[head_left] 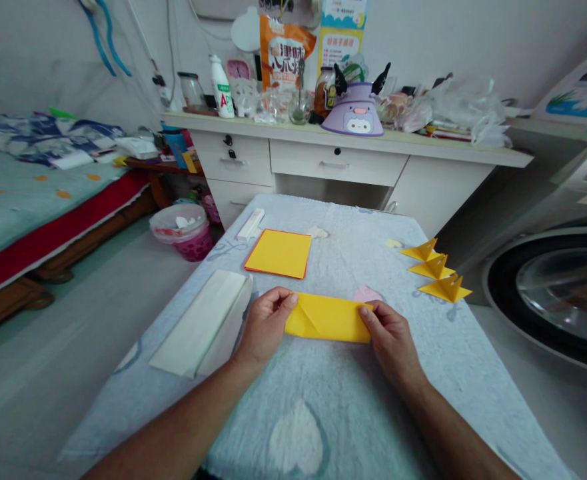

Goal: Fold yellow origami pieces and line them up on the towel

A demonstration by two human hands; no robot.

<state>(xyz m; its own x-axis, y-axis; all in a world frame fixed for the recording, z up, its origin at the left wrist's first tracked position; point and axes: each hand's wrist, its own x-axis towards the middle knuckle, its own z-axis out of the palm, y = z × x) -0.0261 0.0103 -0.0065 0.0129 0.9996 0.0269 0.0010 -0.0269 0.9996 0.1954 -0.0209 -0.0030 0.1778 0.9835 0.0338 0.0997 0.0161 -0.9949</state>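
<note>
A sheet of yellow origami paper [329,317], folded into a long rectangle with a slanting crease on its left part, is stretched between my two hands. My left hand [269,321] pinches its upper left corner between thumb and fingers. At the upper right corner, my right hand [392,335] grips it the same way. Beyond the left hand lies a square stack of yellow paper [279,253] with an orange-red edge showing underneath. Several folded yellow paper figures [433,268] with upright points stand in a row at the table's right edge.
On the cloth-covered table [358,407], a pale folded sheet [198,323] lies left of my hands, with a small white box [251,225] farther back. A cluttered white desk [338,163] stands behind, a washing machine [563,293] to the right, and a pink bin [186,230] on the left floor.
</note>
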